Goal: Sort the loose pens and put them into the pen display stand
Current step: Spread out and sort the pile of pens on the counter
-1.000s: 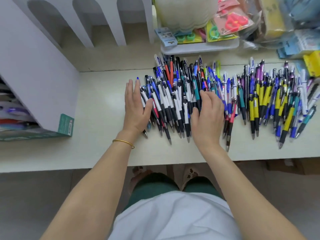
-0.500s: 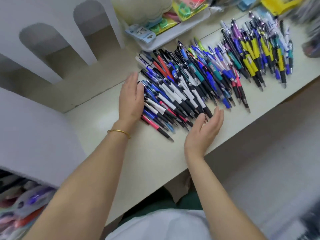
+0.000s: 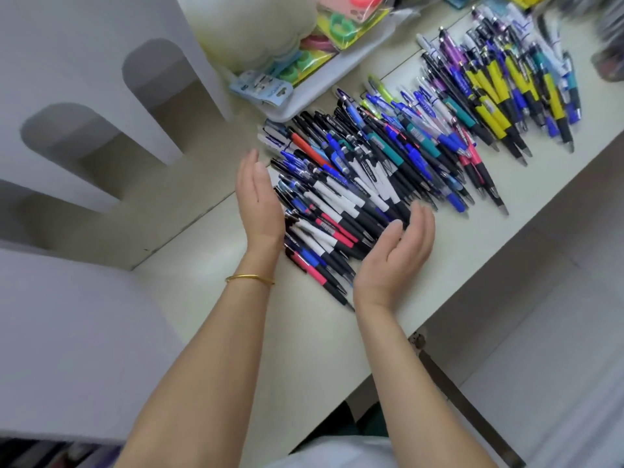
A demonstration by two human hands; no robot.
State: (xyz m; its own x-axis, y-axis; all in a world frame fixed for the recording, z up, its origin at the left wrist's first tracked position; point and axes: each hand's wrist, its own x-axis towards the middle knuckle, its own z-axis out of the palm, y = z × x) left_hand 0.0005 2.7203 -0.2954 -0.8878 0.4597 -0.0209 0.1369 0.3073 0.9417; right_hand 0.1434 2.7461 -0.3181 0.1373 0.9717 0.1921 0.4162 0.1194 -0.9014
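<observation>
Near edge of desk [image 3: 236, 332]: both forearms reach in, gold bangle [image 3: 250, 278] on the left wrist. Left hand [image 3: 258, 204] stands on edge, fingers straight, nothing grasped, against the left flank of the near pen pile [image 3: 337, 197]. Right hand [image 3: 398, 251] is released, palm inward, fingers loosely curved at the pens' tip ends. White box [image 3: 67, 332] at the near left corner; its contents are cut off and blurred. Barrel print is too small to read. Mid-desk, toward the right edge: second pen pile [image 3: 499, 89], many yellow-bodied. Far edge: white tray [image 3: 324, 86] of packaged goods; its blue card label is illegible. Far right corner is blurred.
</observation>
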